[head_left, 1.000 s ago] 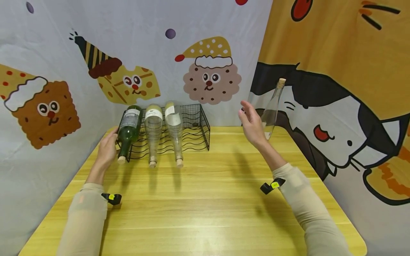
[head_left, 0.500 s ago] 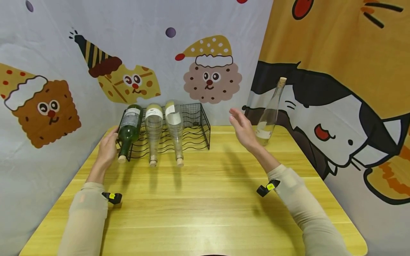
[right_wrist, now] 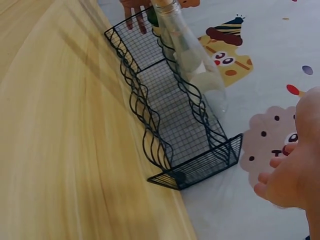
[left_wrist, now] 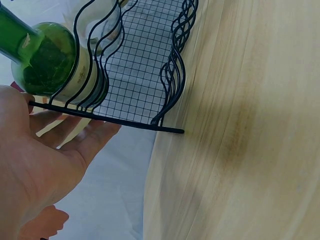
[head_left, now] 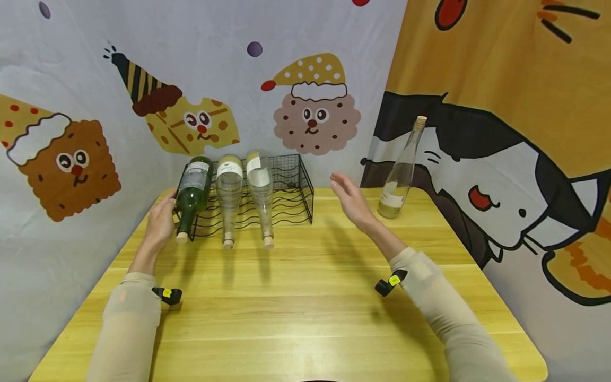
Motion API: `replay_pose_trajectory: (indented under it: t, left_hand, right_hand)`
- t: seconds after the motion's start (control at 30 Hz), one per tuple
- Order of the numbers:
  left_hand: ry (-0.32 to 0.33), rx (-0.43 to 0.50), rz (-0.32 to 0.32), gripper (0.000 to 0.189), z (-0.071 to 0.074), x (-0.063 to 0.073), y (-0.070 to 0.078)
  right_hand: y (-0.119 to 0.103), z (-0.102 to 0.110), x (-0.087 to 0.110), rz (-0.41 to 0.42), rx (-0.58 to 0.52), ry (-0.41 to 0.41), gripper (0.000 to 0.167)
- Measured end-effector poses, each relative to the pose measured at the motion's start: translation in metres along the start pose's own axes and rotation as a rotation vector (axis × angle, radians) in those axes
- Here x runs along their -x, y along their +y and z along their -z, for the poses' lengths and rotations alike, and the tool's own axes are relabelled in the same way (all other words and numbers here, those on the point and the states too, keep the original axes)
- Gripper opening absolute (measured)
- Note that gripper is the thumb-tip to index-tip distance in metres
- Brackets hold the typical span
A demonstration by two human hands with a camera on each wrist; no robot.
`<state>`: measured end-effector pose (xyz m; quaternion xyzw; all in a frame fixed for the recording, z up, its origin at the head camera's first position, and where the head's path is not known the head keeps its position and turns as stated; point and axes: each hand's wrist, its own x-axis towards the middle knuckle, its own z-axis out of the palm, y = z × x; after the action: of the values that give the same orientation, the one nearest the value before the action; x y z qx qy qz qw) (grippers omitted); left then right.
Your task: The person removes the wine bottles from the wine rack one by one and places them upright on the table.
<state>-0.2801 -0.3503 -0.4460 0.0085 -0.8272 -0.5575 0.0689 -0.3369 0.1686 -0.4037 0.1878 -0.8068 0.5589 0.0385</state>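
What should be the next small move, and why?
I would probably bring the right hand to the right end of the wire rack. That hand holds nothing and is between the rack and the standing bottle, while the left hand touches the rack's left end; both hands might steady it better.

1. The left sleeve (head_left: 126, 323) is long, pale beige and lightly creased, with a faint pinkish spot near its far end.
2. The right sleeve (head_left: 441, 302) matches in beige, with folds gathering toward its near end.
3. The left wrist camera (head_left: 173, 297) is small and black, with a bright yellow patch.
4. The right wrist camera (head_left: 384, 287) is likewise black, its yellow patch's markings too small to read.
5. The left hand (head_left: 160, 223) and right hand (head_left: 354, 204) are bare.
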Motion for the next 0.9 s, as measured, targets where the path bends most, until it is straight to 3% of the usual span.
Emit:
replay_pose_trajectory:
  t: [0.47,0.9]
  left_hand:
    - [0.013,0.009,-0.003,0.066,0.000,-0.002,-0.001]
    - [0.027,-0.006,-0.023,0.067,0.000,-0.005,-0.006]
  right_hand:
    - [0.010,-0.020,-0.017,-0.113,-0.060,-0.087,0.066]
    - [0.015,-0.033,-0.036,-0.171,-0.107,-0.103,0.067]
